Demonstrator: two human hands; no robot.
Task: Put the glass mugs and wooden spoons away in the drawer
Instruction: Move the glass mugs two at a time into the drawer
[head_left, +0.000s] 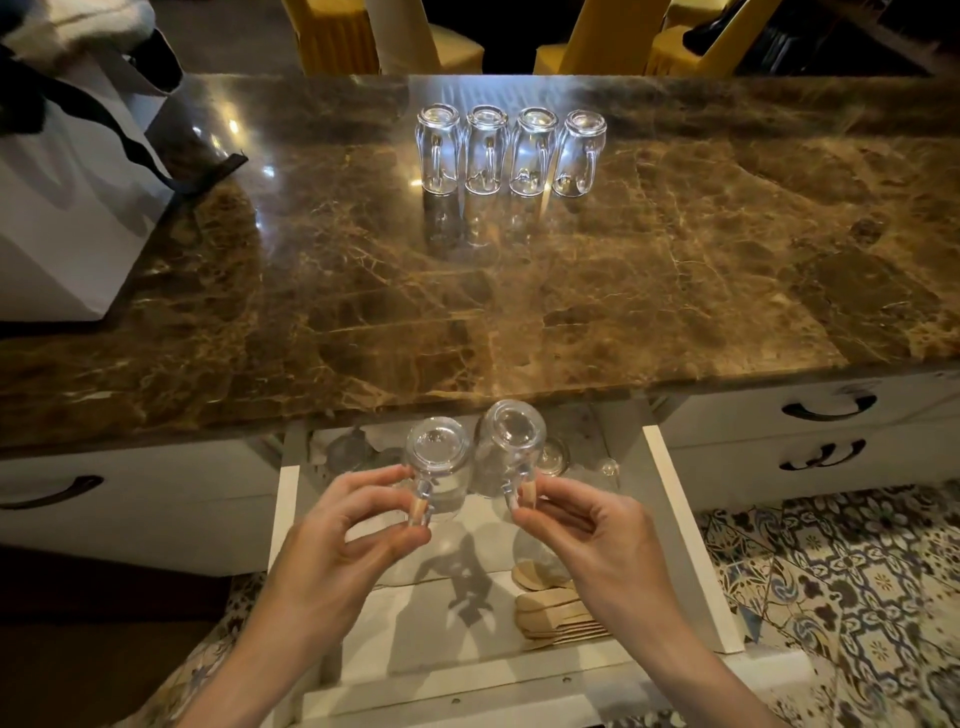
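Two glass mugs (439, 452), handles between curled fingertips (401, 474): left hand (337, 540), right hand (597, 540).

Head view looks steeply down, close over drawer (691, 530) and countertop (363, 291)

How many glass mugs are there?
6. Four mugs upside down in a row on the counter; a fifth mug in the left hand, a sixth mug in the right hand, over the drawer. Others may hide inside.

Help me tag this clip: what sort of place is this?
Probably a restaurant or banquet hall's service counter: a marble counter with drawers, chairs in yellow covers beyond it, and a row of identical glass mugs.
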